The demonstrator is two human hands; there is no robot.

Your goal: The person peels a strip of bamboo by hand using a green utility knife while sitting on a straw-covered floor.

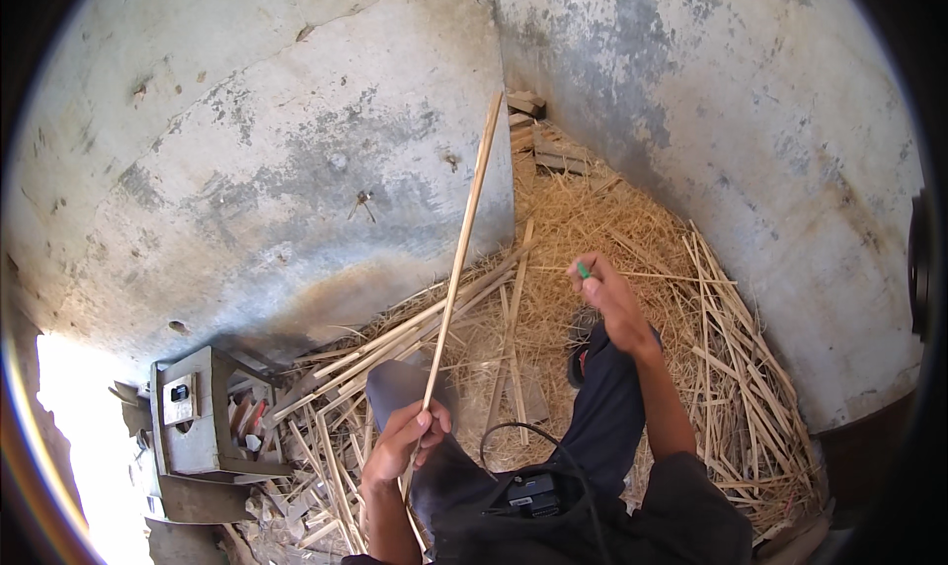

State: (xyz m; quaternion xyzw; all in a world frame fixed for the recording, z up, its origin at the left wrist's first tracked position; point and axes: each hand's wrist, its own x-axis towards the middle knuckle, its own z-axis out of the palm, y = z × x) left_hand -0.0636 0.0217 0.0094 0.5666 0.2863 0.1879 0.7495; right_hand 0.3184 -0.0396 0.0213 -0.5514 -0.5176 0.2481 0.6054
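A long, pale bamboo strip (462, 249) slants up and away in front of the wall. Its near end is pinched between the thumb and fingers of my left hand (408, 441), above my left knee. Out over the straw, my right hand (614, 300) is raised with its fingers curled closed. A small green piece (583, 270) shows at its thumb and fingertips; I cannot tell whether it is a tool's handle or a wrap on a finger. One thin sliver (681, 277) runs sideways behind that hand, and whether the hand touches it is unclear.
Fine shavings (583, 214) cover the floor. Piles of strips (736, 387) lie at the right and below the left wall. A worn wooden box (193, 437) stands at the left, near a bright opening. Wooden blocks (561, 158) sit in the far corner. A black cable (509, 427) loops over my lap.
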